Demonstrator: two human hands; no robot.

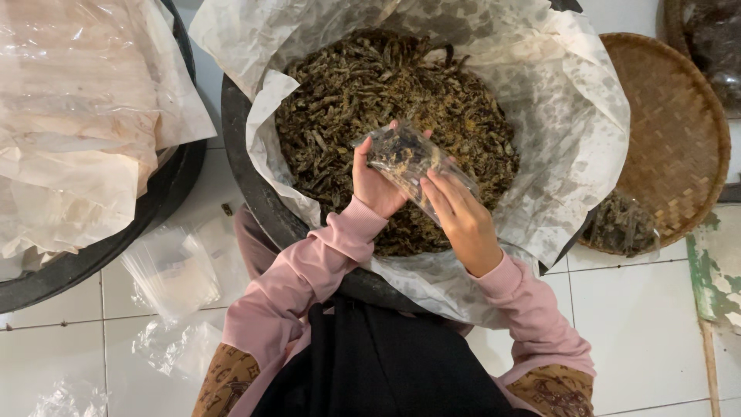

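Small clear filled bag (409,164) between hands

One head-worn camera looks almost straight down from above the seated person — near enough that the pink sleeves (309,278) and dark lap fill the bottom edge. The paper-lined black basin (251,189) of dried leaves sits at the centre of the frame, close below the lens, with both hands over it. At the margins the view takes in a second paper-lined basin (93,251) at left, a woven bamboo tray (679,131) at right and white floor tiles (641,324) — no other view shares the scene.
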